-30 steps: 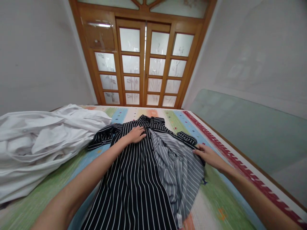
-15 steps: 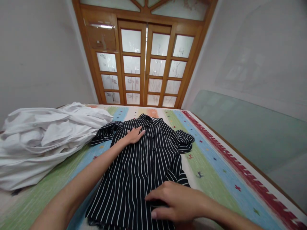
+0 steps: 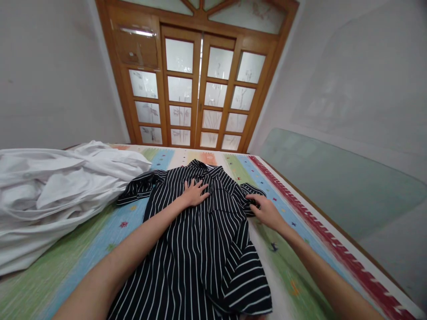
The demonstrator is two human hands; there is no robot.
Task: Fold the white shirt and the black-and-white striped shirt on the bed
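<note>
A black shirt with white stripes (image 3: 196,240) lies face up, its collar away from me. My left hand (image 3: 195,194) rests flat on its chest, fingers spread, beside the placket. At the shirt's right sleeve (image 3: 251,189) is my right hand (image 3: 267,212), its thumb and forefinger bent and apart over the cuff. I cannot make out fabric pinched between them. The left sleeve (image 3: 140,186) stretches out to the side, near a heap of white cloth (image 3: 80,178). The right side of the shirt's hem (image 3: 248,289) spreads outward in folds.
Beneath the shirt is a bed cover (image 3: 100,249) with green, blue and red patterned stripes. A pale green headboard-like panel (image 3: 333,178) runs along the right wall. Wooden doors with glass panes (image 3: 196,89) stand at the far end.
My right hand has moved from the lower shirt up to the right sleeve. The lower right side of the shirt now lies spread outward. My left hand stays on the chest, fingers wider.
</note>
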